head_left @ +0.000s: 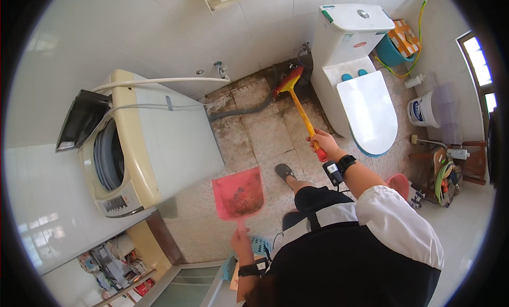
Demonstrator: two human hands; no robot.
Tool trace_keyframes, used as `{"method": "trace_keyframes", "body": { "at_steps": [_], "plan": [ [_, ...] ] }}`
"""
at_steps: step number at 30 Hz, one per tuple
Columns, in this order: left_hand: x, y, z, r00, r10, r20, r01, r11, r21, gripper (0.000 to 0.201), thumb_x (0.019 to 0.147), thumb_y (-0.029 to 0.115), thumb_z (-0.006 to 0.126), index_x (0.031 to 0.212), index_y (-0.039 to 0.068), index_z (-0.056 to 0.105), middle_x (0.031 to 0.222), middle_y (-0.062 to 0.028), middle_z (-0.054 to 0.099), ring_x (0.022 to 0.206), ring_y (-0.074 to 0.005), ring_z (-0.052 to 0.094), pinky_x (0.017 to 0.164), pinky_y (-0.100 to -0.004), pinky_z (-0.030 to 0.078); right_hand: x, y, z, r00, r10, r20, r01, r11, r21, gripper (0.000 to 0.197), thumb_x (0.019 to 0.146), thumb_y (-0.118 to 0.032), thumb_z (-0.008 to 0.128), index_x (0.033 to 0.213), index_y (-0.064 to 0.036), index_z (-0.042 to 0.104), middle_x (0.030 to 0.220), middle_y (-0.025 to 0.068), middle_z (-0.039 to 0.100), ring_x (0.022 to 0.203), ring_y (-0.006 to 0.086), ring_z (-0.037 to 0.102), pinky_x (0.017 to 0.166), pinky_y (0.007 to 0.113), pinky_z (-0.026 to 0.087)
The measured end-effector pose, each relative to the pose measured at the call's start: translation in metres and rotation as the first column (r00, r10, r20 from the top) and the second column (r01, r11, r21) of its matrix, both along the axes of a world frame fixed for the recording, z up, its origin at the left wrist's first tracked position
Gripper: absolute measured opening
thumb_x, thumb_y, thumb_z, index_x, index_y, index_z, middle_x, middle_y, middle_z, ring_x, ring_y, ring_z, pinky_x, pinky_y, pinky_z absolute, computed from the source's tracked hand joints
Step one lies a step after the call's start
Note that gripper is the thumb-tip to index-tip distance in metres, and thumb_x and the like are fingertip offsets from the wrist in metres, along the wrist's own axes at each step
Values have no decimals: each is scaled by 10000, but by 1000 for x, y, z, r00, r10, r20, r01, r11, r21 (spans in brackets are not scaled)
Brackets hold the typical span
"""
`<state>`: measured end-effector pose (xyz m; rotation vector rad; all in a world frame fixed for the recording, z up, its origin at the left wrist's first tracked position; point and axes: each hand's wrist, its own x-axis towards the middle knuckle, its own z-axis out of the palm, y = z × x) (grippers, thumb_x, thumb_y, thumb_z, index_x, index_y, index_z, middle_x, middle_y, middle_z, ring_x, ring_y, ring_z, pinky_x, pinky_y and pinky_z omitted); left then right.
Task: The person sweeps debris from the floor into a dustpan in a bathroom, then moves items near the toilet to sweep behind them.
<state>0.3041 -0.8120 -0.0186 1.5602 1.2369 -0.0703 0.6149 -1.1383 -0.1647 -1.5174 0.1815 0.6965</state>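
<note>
A broom (301, 111) with a yellow handle and red bristles reaches forward from my right hand (324, 142), which is wrapped round the handle near its red end. The broom's head is down in the dark, dirty corner between the wall and the toilet (369, 108), beside a grey drain hose (249, 109). My left hand (242, 243) is closed round the handle of a pink dustpan (241, 193). Dark dirt lies in the dustpan, which is over the tiled floor. Whether the pan touches the floor, I cannot tell.
A top-loading washing machine (164, 132) with its lid raised stands at the left. To the right of the toilet are a teal bucket (395, 49), a white bucket (422, 110) and a wooden stool (437, 169). A light-blue perforated basket (261, 245) sits near my left hand.
</note>
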Motion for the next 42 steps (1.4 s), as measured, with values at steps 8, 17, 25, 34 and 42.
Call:
{"method": "trace_keyframes", "body": {
  "at_steps": [8,17,25,34,42],
  "plan": [
    [50,58,-6,987,-143,-67,138,987,-76,291,877,259,511,843,-4,630,688,-31,590,509,-82,458,461,-234,346,-19,12,105,847,-149,-510,147,988,-44,616,792,-20,504,1373,-10,302,969,127,583,640,131,534,479,244,472],
    [122,92,-62,904,-424,52,426,902,-66,184,863,147,520,879,-2,627,604,19,517,453,-46,393,427,-208,313,-99,5,145,856,-167,-489,-19,935,-353,624,789,-46,549,1371,-20,326,835,97,583,619,146,564,485,271,480],
    [160,114,-136,717,-697,14,697,717,13,187,783,178,562,749,13,642,635,-74,608,552,-145,531,523,-297,407,-155,65,159,786,-416,-459,294,903,-315,561,840,-75,552,1354,-26,332,864,72,567,657,125,555,525,257,475],
    [186,91,-243,601,-787,-138,785,614,-82,267,783,257,573,889,25,652,826,-201,638,800,-369,605,703,-421,467,-198,118,64,702,-378,-604,214,920,-328,500,855,-121,497,1310,-1,328,954,138,572,726,208,587,638,321,529],
    [223,73,-368,572,-816,-85,820,565,93,229,810,236,561,824,23,644,664,-105,634,645,-247,623,614,-343,458,-230,128,-27,590,-508,-628,288,859,-424,498,895,-209,526,1305,-33,303,759,73,536,632,167,578,540,316,514]
  ]
}}
